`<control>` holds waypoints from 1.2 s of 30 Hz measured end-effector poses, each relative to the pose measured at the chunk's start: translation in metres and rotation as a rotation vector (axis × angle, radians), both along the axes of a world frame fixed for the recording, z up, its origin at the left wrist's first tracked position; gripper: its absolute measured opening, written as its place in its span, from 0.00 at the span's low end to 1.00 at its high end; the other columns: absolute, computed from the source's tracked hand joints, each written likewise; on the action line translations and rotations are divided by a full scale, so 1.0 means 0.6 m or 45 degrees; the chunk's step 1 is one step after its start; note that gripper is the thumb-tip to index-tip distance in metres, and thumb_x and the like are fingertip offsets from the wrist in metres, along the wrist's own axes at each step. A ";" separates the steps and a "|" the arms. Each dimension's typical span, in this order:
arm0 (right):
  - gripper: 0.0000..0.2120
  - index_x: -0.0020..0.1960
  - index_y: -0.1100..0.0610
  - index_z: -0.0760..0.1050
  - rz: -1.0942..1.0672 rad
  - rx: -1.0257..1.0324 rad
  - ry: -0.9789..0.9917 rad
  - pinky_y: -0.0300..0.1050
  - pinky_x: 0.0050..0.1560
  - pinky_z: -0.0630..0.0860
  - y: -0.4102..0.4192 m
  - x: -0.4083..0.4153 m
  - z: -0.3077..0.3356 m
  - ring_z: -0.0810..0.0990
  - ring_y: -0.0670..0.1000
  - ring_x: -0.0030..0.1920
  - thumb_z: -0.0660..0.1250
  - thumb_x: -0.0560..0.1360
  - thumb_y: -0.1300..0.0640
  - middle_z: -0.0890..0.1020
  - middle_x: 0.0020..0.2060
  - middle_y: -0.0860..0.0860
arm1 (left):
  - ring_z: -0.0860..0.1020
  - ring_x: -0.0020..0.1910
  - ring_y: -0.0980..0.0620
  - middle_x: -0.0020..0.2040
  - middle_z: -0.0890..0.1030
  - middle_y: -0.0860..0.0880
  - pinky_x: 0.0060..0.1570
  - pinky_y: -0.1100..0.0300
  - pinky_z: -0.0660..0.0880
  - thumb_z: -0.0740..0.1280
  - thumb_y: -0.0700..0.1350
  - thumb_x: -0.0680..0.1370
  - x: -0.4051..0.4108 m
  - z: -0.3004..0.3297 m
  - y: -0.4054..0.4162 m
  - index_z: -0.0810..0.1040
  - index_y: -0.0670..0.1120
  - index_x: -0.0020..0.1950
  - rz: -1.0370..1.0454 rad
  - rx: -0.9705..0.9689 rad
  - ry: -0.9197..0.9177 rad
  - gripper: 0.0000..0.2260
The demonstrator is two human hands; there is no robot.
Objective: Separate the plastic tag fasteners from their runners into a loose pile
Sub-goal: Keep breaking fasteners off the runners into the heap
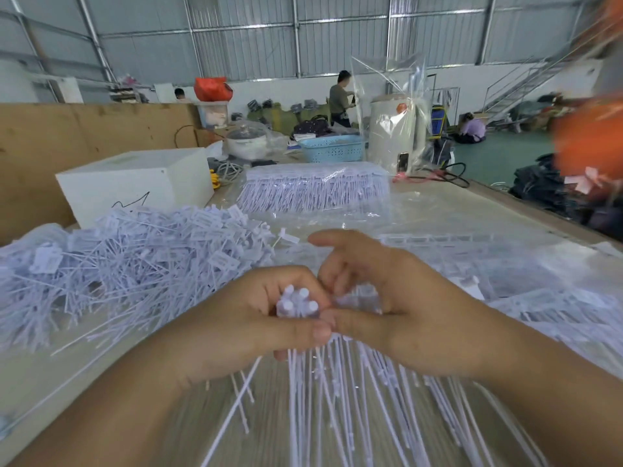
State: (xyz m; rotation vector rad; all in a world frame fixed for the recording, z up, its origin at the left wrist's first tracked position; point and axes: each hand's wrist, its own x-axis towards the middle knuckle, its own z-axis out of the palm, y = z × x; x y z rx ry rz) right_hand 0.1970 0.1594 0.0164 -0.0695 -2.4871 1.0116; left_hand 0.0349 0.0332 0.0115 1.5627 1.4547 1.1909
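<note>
Loose pile of white plastic tag fasteners [135,261] on the wooden table [40,375] at left, bundle of white fasteners [298,303] gripped near centre between left hand [256,318] and right hand [394,298], white rectangular box [135,183] behind the pile, bagged stack of fasteners on runners [313,187] farther back, right of the box, blue perforated plastic basket [332,148] behind it.

Both forearms bare to the frame edge, no sleeves visible. Left hand [256,318] and right hand [397,298]: no gloves, rings, watch; short unpainted nails.

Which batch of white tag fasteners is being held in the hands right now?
The bunch at centre front, gripped by the left hand and right hand. The pile and bagged stack lie untouched.
</note>
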 end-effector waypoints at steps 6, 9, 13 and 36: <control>0.16 0.63 0.50 0.75 -0.245 0.198 0.215 0.37 0.48 0.77 0.012 0.012 0.015 0.75 0.42 0.58 0.65 0.76 0.55 0.78 0.53 0.41 | 0.73 0.31 0.55 0.31 0.75 0.53 0.32 0.64 0.71 0.74 0.54 0.65 0.001 0.001 0.002 0.79 0.53 0.35 0.196 0.171 0.028 0.08; 0.12 0.55 0.56 0.79 -0.323 0.643 -0.028 0.44 0.50 0.74 0.023 0.013 0.015 0.77 0.47 0.48 0.62 0.80 0.50 0.81 0.47 0.48 | 0.72 0.29 0.59 0.30 0.74 0.56 0.29 0.70 0.69 0.74 0.48 0.68 0.008 0.001 0.005 0.78 0.53 0.34 0.259 0.223 0.042 0.06; 0.17 0.48 0.49 0.81 -0.347 0.277 -0.254 0.49 0.49 0.76 0.042 0.022 0.031 0.79 0.47 0.45 0.64 0.73 0.37 0.81 0.43 0.44 | 0.71 0.29 0.58 0.31 0.74 0.54 0.29 0.70 0.69 0.72 0.47 0.67 -0.003 0.004 0.003 0.79 0.52 0.34 0.386 0.268 0.026 0.04; 0.19 0.32 0.60 0.68 -0.204 -0.195 0.035 0.36 0.24 0.56 0.010 -0.001 0.013 0.60 0.44 0.22 0.72 0.74 0.52 0.62 0.22 0.45 | 0.69 0.25 0.53 0.27 0.69 0.53 0.26 0.58 0.71 0.78 0.54 0.60 0.019 -0.004 0.007 0.71 0.50 0.30 0.434 0.417 -0.043 0.17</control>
